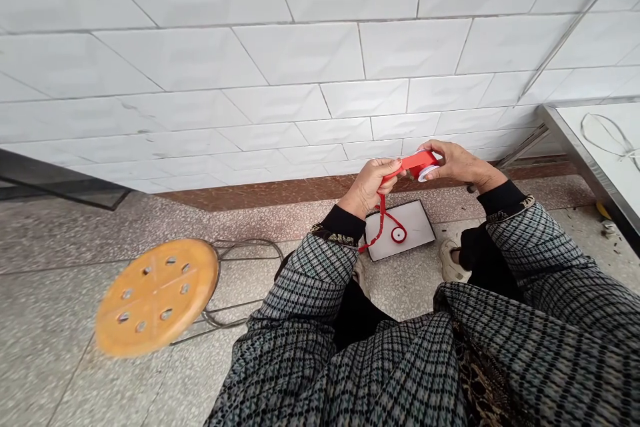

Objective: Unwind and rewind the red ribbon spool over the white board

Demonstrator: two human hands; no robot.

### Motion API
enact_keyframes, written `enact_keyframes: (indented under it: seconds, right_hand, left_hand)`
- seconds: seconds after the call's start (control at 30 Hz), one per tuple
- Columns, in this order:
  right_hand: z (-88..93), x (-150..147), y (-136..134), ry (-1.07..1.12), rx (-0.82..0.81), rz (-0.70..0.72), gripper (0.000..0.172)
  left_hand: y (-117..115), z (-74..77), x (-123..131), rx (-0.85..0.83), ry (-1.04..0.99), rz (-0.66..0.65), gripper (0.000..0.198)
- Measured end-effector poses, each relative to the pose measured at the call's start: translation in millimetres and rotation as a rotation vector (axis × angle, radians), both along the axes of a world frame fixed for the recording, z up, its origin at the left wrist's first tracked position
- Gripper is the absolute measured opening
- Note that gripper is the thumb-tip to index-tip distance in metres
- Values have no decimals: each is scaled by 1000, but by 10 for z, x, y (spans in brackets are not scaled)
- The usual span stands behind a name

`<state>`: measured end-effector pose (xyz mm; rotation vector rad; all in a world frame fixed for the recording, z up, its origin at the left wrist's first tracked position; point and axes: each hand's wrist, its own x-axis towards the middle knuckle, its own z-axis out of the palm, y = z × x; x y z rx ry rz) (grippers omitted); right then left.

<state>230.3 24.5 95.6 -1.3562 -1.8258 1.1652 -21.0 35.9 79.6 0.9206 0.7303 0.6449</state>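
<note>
In my right hand (453, 163) is a white-rimmed spool of red ribbon (425, 163), gripped at its edges by thumb and fingers. A flat stretch of red ribbon (411, 161) runs from the spool to my left hand (373, 183), which pinches it between thumb and closed fingers. Below that hand, a narrow red strand (383, 213) hangs down, looking folded or twisted. Beneath both hands, a shallow white tray-like box (420, 227) with dark edges lies on the floor. Inside it, a small white disc (399, 235) is ringed by red ribbon.
A stool with a round orange seat (157, 297) and metal legs lies on its side at the left. Ahead rises a white tiled wall (300, 53). At right stands a metal-edged table (575, 153) with a thin wire loop (607, 133) on top. My shoe (453, 261) is beside the box.
</note>
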Motion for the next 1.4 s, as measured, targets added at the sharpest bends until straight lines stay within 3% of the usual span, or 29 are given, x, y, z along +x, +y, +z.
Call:
enact_keyframes:
  seconds: [0.17, 0.4, 0.77, 1.07, 1.4]
  right_hand:
    - [16, -5, -10, 175, -58, -17, 59]
    - [-103, 32, 58, 382, -109, -41, 65]
    - [-100, -24, 26, 594, -176, -65, 71]
    - [-152, -166, 14, 756, -213, -66, 66]
    - [-152, -228, 4, 796, -250, -122, 68]
  left_hand:
    - [-12, -27, 51, -8, -19, -7, 40]
    - [-62, -19, 98, -17, 23, 26, 41]
    - [-115, -84, 165, -19, -50, 11, 44]
    - [-219, -99, 335, -137, -162, 112, 49]
    - [-250, -82, 361, -62, -203, 265, 46]
